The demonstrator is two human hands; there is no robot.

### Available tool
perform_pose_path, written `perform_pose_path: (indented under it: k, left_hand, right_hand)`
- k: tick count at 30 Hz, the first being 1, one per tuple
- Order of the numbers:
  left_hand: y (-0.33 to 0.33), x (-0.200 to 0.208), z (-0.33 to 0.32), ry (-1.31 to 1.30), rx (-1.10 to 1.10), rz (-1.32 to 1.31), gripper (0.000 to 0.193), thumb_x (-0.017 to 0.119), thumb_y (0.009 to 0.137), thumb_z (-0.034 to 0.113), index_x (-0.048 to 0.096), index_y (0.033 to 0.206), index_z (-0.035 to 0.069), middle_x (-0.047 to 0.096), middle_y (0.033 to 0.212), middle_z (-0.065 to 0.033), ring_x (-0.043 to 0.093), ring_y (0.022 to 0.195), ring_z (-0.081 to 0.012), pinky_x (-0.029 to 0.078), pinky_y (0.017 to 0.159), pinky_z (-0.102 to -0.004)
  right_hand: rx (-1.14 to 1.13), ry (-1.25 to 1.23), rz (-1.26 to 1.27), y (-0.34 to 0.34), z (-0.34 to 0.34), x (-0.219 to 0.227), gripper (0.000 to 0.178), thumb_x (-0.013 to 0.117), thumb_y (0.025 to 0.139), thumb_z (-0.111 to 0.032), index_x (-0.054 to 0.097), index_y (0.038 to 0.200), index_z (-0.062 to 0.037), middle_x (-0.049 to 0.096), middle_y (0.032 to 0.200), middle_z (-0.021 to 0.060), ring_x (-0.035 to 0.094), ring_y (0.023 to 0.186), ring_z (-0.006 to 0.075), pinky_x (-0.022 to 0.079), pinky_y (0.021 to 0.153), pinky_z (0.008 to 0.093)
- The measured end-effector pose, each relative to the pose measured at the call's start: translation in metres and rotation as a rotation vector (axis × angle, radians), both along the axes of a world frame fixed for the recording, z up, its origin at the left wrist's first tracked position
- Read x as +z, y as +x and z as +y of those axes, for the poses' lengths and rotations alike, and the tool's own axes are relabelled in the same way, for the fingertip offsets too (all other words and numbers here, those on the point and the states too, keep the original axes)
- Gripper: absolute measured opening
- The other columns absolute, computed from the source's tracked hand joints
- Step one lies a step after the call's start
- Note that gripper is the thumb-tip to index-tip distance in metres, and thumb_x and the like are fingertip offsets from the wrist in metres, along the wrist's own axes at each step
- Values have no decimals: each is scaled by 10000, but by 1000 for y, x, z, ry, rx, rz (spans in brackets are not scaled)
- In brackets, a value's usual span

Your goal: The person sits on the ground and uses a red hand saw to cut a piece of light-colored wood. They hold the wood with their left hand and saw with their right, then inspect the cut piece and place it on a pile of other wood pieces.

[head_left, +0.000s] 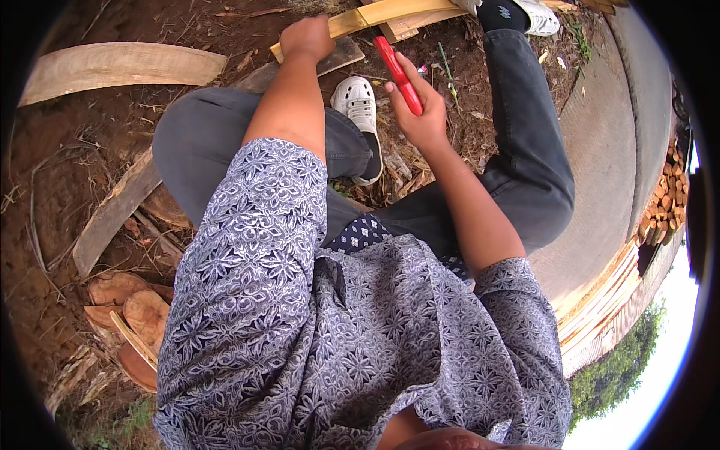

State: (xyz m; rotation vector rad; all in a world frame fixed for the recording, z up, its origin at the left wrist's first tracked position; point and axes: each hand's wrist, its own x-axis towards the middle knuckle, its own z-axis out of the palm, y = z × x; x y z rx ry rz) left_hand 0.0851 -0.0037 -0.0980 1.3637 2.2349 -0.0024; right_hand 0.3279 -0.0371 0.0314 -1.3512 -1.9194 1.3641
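My left hand is closed round the near left end of a long pale-yellow wooden strip. The strip runs off to the right along the top, up to my white shoe, and has a dark line across it. In my right hand is a red-handled tool, its upper end pointing toward the strip. A thin dark part shows at that end, too small to tell its kind. Beneath the strip lie a grey board and a paler wood piece.
A wide curved plank lies on the brown soil at left. Below it are a narrow weathered board and round wood offcuts. My other white shoe rests between my hands. Stacked wood stands at far right beside grey sheeting.
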Motion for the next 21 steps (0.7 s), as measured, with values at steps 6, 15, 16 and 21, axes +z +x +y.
perform_pose_path:
  k: [6, 15, 16, 21]
  left_hand:
    - [2, 4, 1, 55, -3, 34, 396, 739, 848, 327, 691, 1217, 192, 764, 1124, -109, 726, 1069, -306, 575, 910, -466]
    - [-9, 48, 15, 96, 51, -31, 311, 775, 780, 254, 778, 1066, 130, 759, 1082, -160, 717, 1052, -350, 569, 913, -465]
    - [-10, 49, 16, 86, 40, -25, 314, 775, 779, 256, 778, 1069, 134, 759, 1083, -161, 718, 1051, -349, 569, 915, -465]
    - [-16, 57, 22, 22, 39, -17, 338, 773, 774, 282, 779, 1077, 133, 756, 1102, -171, 717, 1070, -340, 567, 925, -462]
  right_hand:
    - [-73, -83, 168, 3, 0, 2, 543, 700, 989, -120, 535, 1499, -36, 695, 1306, 122, 628, 1124, 108, 496, 980, 276]
    - [-92, 22, 202, -4, 6, 2, 535, 713, 985, -134, 549, 1481, -20, 714, 1247, 126, 634, 1062, 93, 511, 941, 272]
    - [-95, 68, 211, -6, 5, 3, 529, 715, 985, -138, 556, 1475, -16, 719, 1231, 122, 637, 1043, 91, 516, 929, 269]
    - [-120, 100, 254, -23, 21, 15, 499, 730, 980, -166, 596, 1434, -6, 741, 1169, 108, 648, 985, 77, 529, 878, 245]
